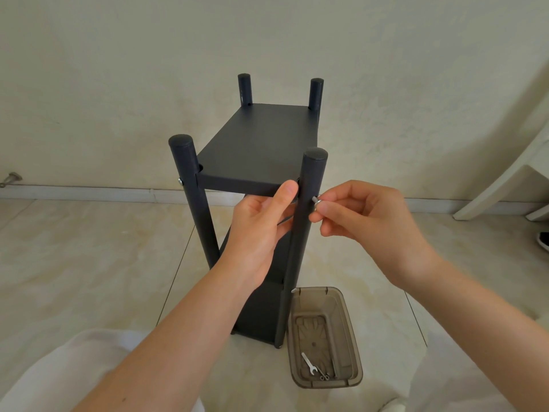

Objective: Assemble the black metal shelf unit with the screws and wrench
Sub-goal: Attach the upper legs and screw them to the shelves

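The black metal shelf unit (261, 141) stands upright on the tiled floor, four round posts rising past its top shelf. My left hand (261, 230) grips the front edge of the top shelf beside the near right post (309, 203), thumb on the edge, fingers underneath. My right hand (362, 215) pinches a silver screw (316, 200) whose tip touches the right side of that post. Another screw head (180, 181) shows on the near left post. A small silver wrench (308, 364) lies in a translucent brown plastic tray (350, 331) on the floor.
The tray sits against the shelf unit's near right foot and also holds a couple of small screws (324, 376). A cream wall and baseboard run behind. A white furniture leg (505, 185) and a dark shoe (543, 240) are at the right. My white-clad knees are at the bottom.
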`<state>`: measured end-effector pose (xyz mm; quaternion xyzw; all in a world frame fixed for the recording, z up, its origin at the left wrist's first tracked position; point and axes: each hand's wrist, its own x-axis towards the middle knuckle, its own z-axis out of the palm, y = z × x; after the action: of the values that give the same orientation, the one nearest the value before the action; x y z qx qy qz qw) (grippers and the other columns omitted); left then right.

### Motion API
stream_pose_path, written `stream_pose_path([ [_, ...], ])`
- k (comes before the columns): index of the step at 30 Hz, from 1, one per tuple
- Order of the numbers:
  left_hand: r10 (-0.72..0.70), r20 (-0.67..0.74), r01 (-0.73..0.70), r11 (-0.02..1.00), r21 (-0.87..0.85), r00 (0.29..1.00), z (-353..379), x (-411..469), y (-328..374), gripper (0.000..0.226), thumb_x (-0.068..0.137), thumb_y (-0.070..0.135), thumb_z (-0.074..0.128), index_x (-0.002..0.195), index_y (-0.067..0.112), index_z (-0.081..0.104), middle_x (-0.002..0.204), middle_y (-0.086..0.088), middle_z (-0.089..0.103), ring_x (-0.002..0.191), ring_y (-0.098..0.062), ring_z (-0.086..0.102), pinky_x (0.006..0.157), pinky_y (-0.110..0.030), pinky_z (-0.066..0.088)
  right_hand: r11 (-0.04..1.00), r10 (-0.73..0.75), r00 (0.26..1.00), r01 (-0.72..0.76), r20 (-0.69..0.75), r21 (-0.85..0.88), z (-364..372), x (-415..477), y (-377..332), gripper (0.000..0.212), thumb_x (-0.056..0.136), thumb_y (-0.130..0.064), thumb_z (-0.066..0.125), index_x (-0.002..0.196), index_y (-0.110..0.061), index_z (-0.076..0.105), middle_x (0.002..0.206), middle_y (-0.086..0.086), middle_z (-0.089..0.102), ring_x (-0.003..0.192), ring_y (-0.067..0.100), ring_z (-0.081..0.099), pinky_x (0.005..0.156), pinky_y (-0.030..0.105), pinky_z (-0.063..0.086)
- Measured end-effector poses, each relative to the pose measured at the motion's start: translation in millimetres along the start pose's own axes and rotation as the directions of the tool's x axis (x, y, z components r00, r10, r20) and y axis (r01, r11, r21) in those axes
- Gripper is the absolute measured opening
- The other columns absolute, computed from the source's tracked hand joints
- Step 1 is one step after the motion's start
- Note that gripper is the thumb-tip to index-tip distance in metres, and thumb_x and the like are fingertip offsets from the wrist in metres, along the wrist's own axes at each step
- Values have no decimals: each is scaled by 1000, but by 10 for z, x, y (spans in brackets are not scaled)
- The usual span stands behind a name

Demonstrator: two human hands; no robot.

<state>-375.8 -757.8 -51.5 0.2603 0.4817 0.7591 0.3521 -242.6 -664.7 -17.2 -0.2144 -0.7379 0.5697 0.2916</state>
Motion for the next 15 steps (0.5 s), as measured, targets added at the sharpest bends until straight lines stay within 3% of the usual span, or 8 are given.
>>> stream_pose_path([
  [3,5,3,-5,1000,11,1000,-8,1,-5,39,79,41,68,107,15,66,107,-4,77,105,-22,73,88,-32,60,997,59,998,-60,18,58,-4,10,0,5,91,-13,67,90,-11,71,79,6,75,63,13,67,69,24,58],
  [15,11,-5,-11,999,40,1000,1,9,-20,32,78,45,67,102,24,66,98,7,78,100,-12,74,73,-19,58,997,64,994,-66,-84,-29,-7,75,13,10,83,-21,77,84,-15,70,71,2,72,62,12,66,71,30,60],
])
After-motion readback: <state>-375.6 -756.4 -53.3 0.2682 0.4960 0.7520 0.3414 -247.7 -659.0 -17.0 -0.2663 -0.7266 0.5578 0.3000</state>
